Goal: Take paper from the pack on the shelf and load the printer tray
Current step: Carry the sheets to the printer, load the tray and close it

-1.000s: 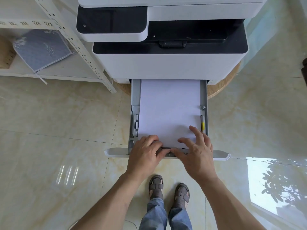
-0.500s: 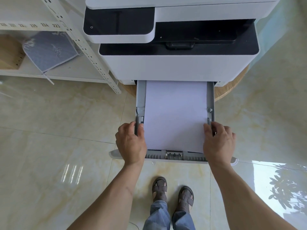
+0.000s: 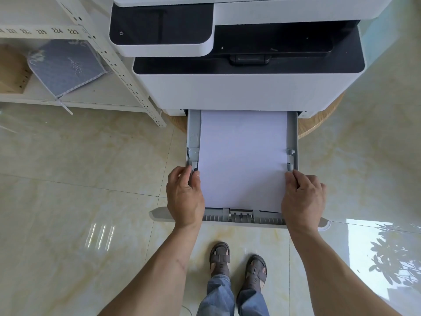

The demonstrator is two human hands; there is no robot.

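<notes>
head view looked down on the printer (image 3: 239, 87) with its tray (image 3: 292, 133) pulled out over the tiled floor (image 3: 91, 179), a white paper stack (image 3: 242, 160) lying flat inside it. left hand (image 3: 185, 197) was pinching the grey side guide (image 3: 193, 165) at the paper's left edge, fingers curled round it. right hand (image 3: 303, 197) was closed on the tray's right rail beside the paper's right edge. metal shelf (image 3: 68, 96) stood at the left.
</notes>
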